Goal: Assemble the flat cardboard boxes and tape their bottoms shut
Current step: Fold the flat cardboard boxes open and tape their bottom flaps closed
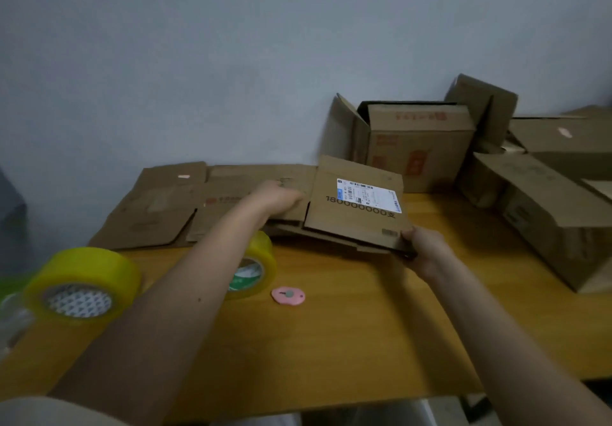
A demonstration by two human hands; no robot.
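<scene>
At far left a roll of yellow tape (82,284) lies on the wooden table (331,336); a second yellow roll (256,268) sits just beyond the person's left forearm, with a small pink cutter (288,295) beside it. Behind these, flattened cartons (159,207) lie spread against the wall.

The left hand (278,198) reaches across those flats to the left edge of the labelled flat box (357,210); its fingertips are hidden behind the cardboard, so whether they curl round the edge or only press it cannot be told. The box, bearing a white shipping label (369,195), is tilted, its near edge raised off the stack beneath.

The right hand (422,246) pinches the box's near right corner, thumb on top and fingers underneath.

At right stand assembled boxes (417,147), one open-topped.

Judgement: the flat is light and fairly stiff, yet it will bow if held by one corner. Opposite edges, near the creases, look the best places to hold it for squaring it open.
</scene>
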